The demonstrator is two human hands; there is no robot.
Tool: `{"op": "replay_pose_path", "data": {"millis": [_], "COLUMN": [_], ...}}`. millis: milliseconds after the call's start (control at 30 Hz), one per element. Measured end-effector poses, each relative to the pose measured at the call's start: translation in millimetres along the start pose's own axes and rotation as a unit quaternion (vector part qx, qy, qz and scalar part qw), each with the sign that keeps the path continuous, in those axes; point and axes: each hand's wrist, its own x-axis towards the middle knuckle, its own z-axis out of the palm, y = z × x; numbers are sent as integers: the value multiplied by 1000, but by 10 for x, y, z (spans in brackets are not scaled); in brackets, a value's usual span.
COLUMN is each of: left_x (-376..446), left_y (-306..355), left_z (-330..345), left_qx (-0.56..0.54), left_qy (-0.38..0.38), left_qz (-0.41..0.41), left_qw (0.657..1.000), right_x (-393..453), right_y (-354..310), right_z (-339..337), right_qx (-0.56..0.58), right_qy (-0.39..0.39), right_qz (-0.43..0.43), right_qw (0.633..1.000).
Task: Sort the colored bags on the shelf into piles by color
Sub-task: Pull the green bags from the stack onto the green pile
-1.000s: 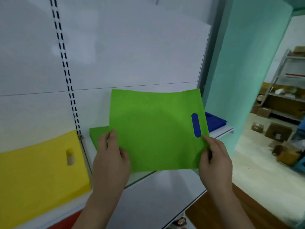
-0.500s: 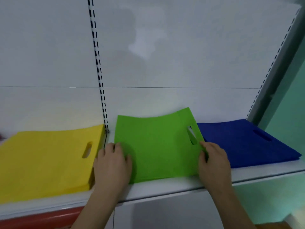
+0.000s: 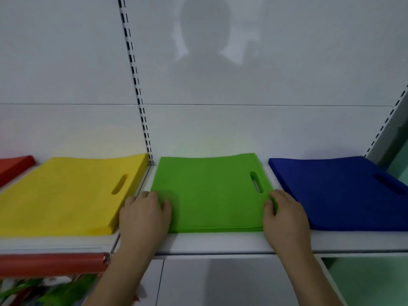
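Observation:
On the white shelf (image 3: 220, 241) lie four flat piles of bags: red (image 3: 15, 166) at far left, then yellow (image 3: 66, 195), green (image 3: 212, 195) in the middle and blue (image 3: 335, 191) on the right. The top green bag lies flat on the green pile, its cut-out handle on the right. My left hand (image 3: 143, 215) grips its front left edge, thumb on top. My right hand (image 3: 284, 215) grips its front right edge just below the handle slot.
A slotted upright (image 3: 141, 111) runs down the white back panel between the yellow and green piles. A red shelf strip (image 3: 50, 263) and colourful packets (image 3: 44, 292) sit below at left. A teal pillar (image 3: 399, 160) borders the shelf on the right.
The green bag, held up in the air a second ago, has come down flat onto the green pile. Both hands stayed on its side edges, and the view turned to face the shelf.

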Motion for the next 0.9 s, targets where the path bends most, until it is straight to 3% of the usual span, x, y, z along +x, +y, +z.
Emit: {"op": "replay_pose_path", "data": {"millis": [533, 767, 900], "left_x": [50, -189, -391], "left_y": [-13, 17, -88], "left_z": [-36, -288, -488], "left_qx": [-41, -92, -130], "left_qy": [-27, 82, 108], "left_qz": [-13, 19, 17], "left_qw": [999, 992, 985], "right_x": [-17, -106, -267], "right_y": [-74, -252, -409], "right_z": [-57, -248, -157], "right_qx": [-21, 17, 62], "right_qy": [-26, 25, 57], "right_qz": [29, -24, -80], "right_qw": [999, 999, 993]}}
